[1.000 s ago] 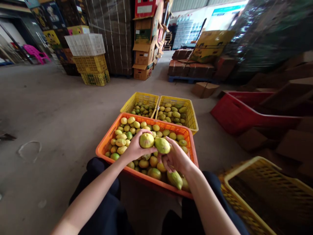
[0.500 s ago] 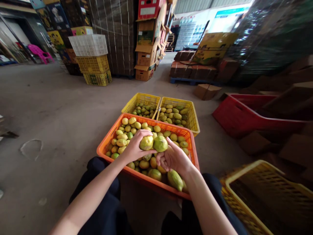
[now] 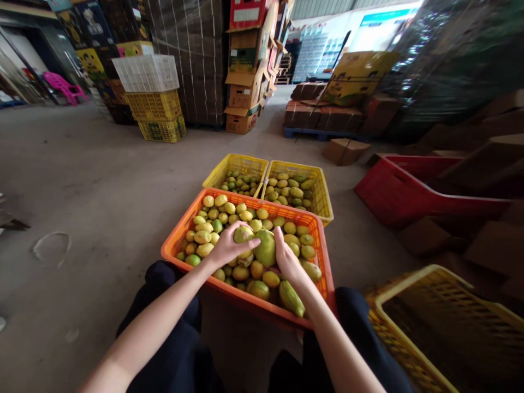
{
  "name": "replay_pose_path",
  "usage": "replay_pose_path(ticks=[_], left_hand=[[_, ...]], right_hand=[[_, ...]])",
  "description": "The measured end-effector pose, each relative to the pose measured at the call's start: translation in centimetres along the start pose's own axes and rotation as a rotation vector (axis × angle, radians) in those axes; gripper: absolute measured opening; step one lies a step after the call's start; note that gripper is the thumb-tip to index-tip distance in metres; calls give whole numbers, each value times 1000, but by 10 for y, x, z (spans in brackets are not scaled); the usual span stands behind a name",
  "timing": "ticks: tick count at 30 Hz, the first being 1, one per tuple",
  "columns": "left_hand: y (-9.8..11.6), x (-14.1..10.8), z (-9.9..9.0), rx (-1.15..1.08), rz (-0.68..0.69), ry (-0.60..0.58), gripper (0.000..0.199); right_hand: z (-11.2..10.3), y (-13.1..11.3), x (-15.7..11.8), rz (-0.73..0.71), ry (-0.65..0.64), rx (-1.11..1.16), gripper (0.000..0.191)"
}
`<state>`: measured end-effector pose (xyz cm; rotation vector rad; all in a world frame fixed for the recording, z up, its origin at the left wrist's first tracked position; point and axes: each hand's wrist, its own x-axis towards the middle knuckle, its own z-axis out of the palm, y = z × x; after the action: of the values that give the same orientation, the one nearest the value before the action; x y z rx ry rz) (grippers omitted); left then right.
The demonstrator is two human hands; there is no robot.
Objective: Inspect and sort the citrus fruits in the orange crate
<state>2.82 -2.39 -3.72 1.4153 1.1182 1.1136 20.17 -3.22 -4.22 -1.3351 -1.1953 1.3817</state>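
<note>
My left hand (image 3: pixel 229 245) grips the yellowish fruit (image 3: pixel 243 235); my right hand (image 3: pixel 287 258) touches the green fruit (image 3: pixel 266 249), its fingers now mostly hidden, so its grip I cannot tell.

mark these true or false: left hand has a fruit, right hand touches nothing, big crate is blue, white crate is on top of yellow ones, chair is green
1. The left hand has a yellowish fruit. True.
2. The right hand touches nothing. False: the right hand is against a green fruit.
3. The big crate below the hands is blue. False: it is an orange crate.
4. A white crate sits on top of yellow crates. True.
5. The chair is green. False: the chair is pink.
</note>
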Motion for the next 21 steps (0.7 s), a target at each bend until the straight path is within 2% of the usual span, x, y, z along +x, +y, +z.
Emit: replay_pose_path(ticks=[4, 8, 13, 17, 19, 21], left_hand=[[-3, 4, 4, -257, -288, 96, 32], [1, 7, 5, -528, -540, 88, 32], [4, 9, 2, -698, -642, 95, 32], [-3, 9, -2, -844, -779, -48, 35], [-6, 9, -2, -921, -802, -76, 35], [-5, 8, -1, -979, -783, -56, 32]], right_hand=[[1, -10, -4, 265, -108, -45, 79], [2, -16, -4, 368, -240, 62, 85], [11, -26, -5, 375, -210, 254, 86], [11, -24, 1, 413, -129, 292, 76], [8, -20, 4, 343, -73, 209, 68], [5, -16, 5, 186, -10, 40, 59]])
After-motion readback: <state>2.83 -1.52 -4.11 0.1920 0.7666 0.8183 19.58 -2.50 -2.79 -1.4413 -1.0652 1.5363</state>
